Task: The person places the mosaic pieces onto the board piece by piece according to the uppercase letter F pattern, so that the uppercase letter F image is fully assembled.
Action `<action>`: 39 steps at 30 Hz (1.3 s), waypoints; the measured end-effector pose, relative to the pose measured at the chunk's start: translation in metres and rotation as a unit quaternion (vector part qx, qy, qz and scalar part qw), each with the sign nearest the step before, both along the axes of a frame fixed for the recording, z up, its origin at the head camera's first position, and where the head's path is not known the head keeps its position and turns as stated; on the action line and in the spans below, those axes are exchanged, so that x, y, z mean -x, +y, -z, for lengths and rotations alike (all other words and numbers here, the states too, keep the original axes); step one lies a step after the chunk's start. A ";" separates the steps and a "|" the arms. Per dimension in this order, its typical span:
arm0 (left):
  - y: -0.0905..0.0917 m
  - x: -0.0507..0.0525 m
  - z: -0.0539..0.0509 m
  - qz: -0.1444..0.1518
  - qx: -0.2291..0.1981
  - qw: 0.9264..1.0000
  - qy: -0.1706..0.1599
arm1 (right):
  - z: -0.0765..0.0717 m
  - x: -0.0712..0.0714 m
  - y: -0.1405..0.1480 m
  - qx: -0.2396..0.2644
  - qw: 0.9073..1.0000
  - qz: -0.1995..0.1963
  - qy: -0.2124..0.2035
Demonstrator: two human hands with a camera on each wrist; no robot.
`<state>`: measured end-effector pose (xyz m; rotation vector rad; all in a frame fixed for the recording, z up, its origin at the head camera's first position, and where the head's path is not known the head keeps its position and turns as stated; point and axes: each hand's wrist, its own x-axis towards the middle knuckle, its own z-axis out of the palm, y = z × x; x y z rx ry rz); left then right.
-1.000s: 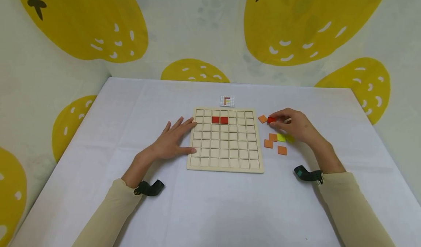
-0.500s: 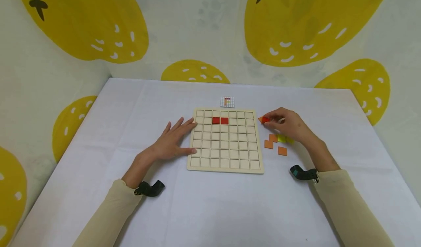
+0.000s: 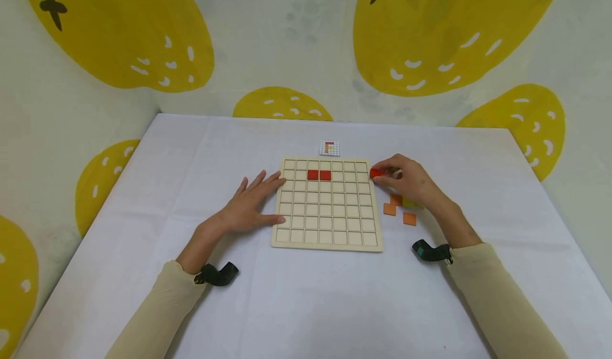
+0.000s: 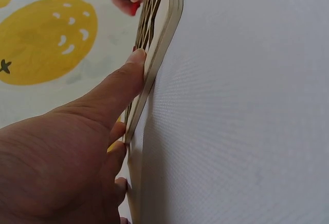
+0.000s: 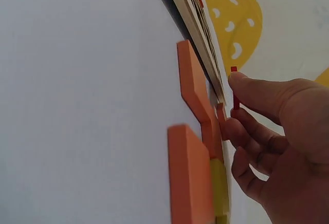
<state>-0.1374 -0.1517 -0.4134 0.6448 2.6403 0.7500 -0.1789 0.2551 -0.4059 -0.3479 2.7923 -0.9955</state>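
A wooden grid board lies on the white table, with two red square tiles side by side in its second row from the back. My left hand rests at the board's left edge, fingers spread, thumb and fingertips touching the rim. Just off the board's upper right edge, my right hand pinches another red tile between thumb and fingers. The right wrist view shows that red tile edge-on, with an orange tile close to the fingers. In the head view the right hand hides that spot.
Right of the board lie orange tiles and yellow tiles, the latter partly under the right hand. Behind the board is a small pattern card printed with coloured squares. A patterned backdrop stands at the table's far edge.
My right hand has moved left with the red tile, from beyond the orange tile to the board's right edge, covering that orange tile. My left hand has stayed in place.
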 end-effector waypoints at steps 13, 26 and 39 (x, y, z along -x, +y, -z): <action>0.000 0.001 0.001 0.001 -0.002 1.000 0.001 | -0.002 0.003 -0.018 0.014 1.000 -0.001 -0.004; -0.002 0.000 0.004 0.002 -0.003 1.000 0.002 | -0.001 0.006 -0.040 0.019 0.999 -0.016 -0.019; -0.001 -0.002 0.004 0.006 -0.008 1.000 0.002 | 0.003 0.004 -0.056 0.025 0.999 -0.035 -0.025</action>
